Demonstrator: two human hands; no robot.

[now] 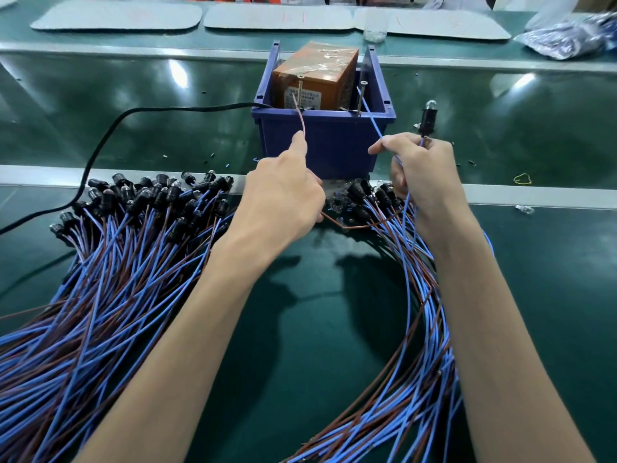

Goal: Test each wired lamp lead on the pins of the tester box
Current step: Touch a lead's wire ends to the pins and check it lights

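Note:
An orange tester box (317, 75) sits inside a blue bin (324, 138), with two screw pins (362, 95) standing up at its front. My left hand (283, 192) pinches a brown wire (299, 118) whose tip reaches the left pin. My right hand (424, 172) pinches a blue wire (372, 118) that runs up to the right pin. The same hand holds the black lamp holder (428, 123), its bulb pointing up. I cannot tell whether the bulb is lit.
A large pile of wired lamps (133, 235) lies at the left, and a second bundle (400, 295) curves under my right forearm. A black power cord (110, 135) runs left from the bin. Grey mats (277, 16) and a plastic bag (574, 35) lie beyond.

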